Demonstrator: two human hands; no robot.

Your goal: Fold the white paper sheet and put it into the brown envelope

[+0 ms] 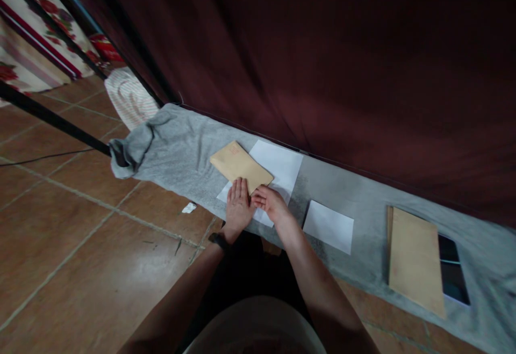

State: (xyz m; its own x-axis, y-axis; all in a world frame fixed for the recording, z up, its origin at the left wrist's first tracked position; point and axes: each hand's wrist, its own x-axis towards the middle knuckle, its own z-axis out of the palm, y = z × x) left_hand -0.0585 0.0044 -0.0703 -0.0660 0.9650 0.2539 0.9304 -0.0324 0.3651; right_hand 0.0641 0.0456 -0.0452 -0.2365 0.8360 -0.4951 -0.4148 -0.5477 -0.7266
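Observation:
A brown envelope (pixel 238 166) lies at an angle on a large white sheet of paper (pixel 278 163), on a table covered with grey cloth (pixel 177 144). My left hand (pixel 237 206) lies flat, fingers stretched out, on the sheet at the envelope's near edge. My right hand (pixel 269 201) is beside it with fingers curled, pinching the envelope's near corner. A dark band sits on my left wrist.
A smaller white sheet (pixel 329 226) lies to the right. Further right is a stack of brown envelopes (pixel 415 260) beside a dark tablet (pixel 453 276). A dark red curtain (pixel 322 48) hangs behind the table. Tiled floor (pixel 60 225) is at left, with a paper scrap (pixel 188 208).

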